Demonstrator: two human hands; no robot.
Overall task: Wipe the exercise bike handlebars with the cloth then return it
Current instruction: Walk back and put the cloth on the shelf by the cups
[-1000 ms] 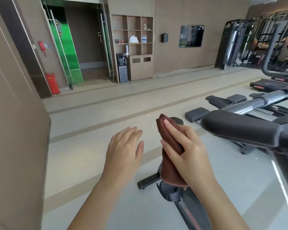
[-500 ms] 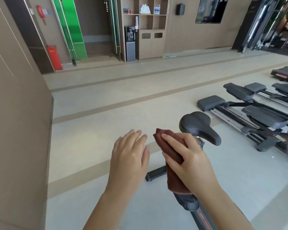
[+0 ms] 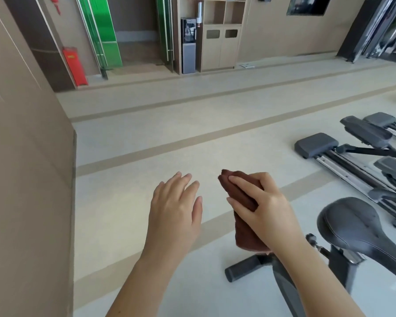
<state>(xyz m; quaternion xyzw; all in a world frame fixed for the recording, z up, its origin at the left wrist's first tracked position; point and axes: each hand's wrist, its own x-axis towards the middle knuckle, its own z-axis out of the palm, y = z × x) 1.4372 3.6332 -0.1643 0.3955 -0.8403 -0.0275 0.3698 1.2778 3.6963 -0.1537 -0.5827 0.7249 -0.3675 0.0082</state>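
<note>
Turning from the bike, handlebars gone from view, I keep my right hand gripping the cloth, left hand open, empty; wiping looks done, return next.

Two hands, one brown cloth, one bike saddle, one water dispenser.

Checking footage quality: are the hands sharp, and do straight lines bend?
Head view: right hand, left hand and brown cloth are fairly sharp; wide-angle distortion slightly bows the floor stripes and leans the wall; soft even light, faint sheen on the saddle.
</note>
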